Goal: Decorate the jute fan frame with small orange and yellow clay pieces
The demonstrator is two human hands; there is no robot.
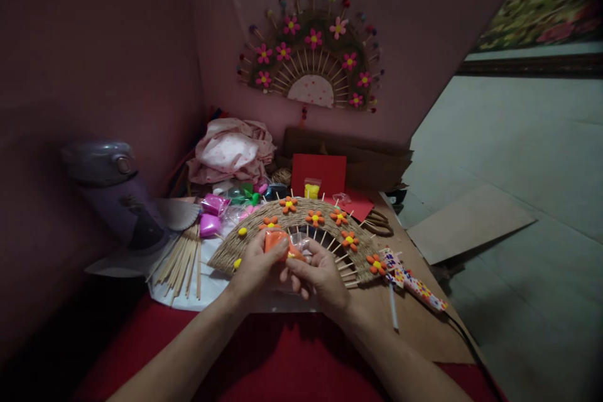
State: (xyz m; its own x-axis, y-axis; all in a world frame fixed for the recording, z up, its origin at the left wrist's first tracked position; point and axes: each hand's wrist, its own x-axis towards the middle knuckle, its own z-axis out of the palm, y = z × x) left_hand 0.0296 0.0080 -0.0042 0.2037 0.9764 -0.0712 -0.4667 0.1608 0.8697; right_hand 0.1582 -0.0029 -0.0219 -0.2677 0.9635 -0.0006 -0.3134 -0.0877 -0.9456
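My left hand (254, 264) is closed on a clear bag of orange modelling clay (277, 242). The fingers of my right hand (323, 273) pinch at the bag's other end, beside its crumpled clear plastic (298, 240). Exactly what lies between the right fingertips is too small to make out. Just behind my hands lies a half-round fan of twine and sticks (226, 257). Several orange clay flowers with yellow centres, such as one flower (349, 241), sit on it. On its left part is a bare yellow clay dot (242, 232). My hands hide the fan's lower middle.
Loose wooden sticks (181, 264) and a purple flask (117, 201) stand left. Purple clay packets (210, 225) and pink cloth (230, 151) lie behind. A patterned glue gun (414, 282) with a cord rests right, on cardboard (424, 339). A finished fan (325, 19) hangs behind.
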